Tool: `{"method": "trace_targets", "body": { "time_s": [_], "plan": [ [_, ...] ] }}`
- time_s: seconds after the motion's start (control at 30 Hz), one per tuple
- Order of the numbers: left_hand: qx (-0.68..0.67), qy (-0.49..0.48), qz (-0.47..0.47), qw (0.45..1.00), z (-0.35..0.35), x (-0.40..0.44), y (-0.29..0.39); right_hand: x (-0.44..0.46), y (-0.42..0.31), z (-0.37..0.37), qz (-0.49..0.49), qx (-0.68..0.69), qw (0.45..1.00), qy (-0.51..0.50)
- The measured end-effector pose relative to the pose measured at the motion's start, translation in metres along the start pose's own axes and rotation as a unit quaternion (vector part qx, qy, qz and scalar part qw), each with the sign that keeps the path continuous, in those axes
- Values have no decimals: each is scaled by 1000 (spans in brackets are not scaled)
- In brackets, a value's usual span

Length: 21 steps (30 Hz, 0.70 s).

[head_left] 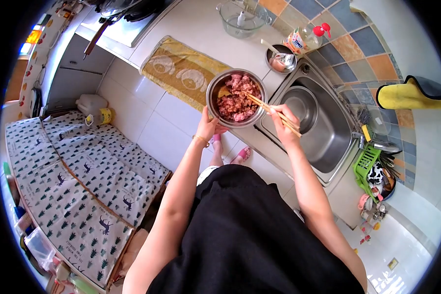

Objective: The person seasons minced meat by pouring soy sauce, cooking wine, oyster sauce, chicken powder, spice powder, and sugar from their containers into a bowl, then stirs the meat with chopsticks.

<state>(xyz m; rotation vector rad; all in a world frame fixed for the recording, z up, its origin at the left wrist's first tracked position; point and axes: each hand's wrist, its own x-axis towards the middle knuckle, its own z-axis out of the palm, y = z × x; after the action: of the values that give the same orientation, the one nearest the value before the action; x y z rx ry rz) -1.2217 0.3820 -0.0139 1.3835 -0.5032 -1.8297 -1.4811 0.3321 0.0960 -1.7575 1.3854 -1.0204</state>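
Note:
A steel bowl (212, 100) of raw minced meat (240, 89) is in front of me, at the edge of the counter beside the sink. Darker brown patches show on part of the meat. My left hand (208, 126) grips the bowl by its near left side, fingers curled under it. In my right hand (285, 121) is a pair of wooden chopsticks (262, 104), closed between the fingers, with their tips in the meat. A yellow-brown towel (181, 68) lies on the counter to the left of the bowl.
The steel sink (330, 152) at right holds a metal basin (304, 105). Behind it stand a small pot (281, 59) and a red-capped bottle (301, 40). A glass bowl (242, 22) is at the back. A patterned cloth (83, 181) covers a surface at left.

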Motion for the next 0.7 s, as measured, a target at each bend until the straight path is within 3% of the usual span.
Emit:
{"method": "trace_targets", "body": {
  "time_s": [0.23, 0.5, 0.7],
  "plan": [
    [-19, -14, -75, 997, 10, -1, -1, 11, 5, 10, 18, -13, 1000, 1],
    [-67, -41, -53, 995, 5, 3, -8, -4, -1, 30, 95, 193, 976, -14],
    [-56, -36, -50, 997, 7, 0, -5, -20, -18, 37, 51, 72, 994, -72]
  ]
}}
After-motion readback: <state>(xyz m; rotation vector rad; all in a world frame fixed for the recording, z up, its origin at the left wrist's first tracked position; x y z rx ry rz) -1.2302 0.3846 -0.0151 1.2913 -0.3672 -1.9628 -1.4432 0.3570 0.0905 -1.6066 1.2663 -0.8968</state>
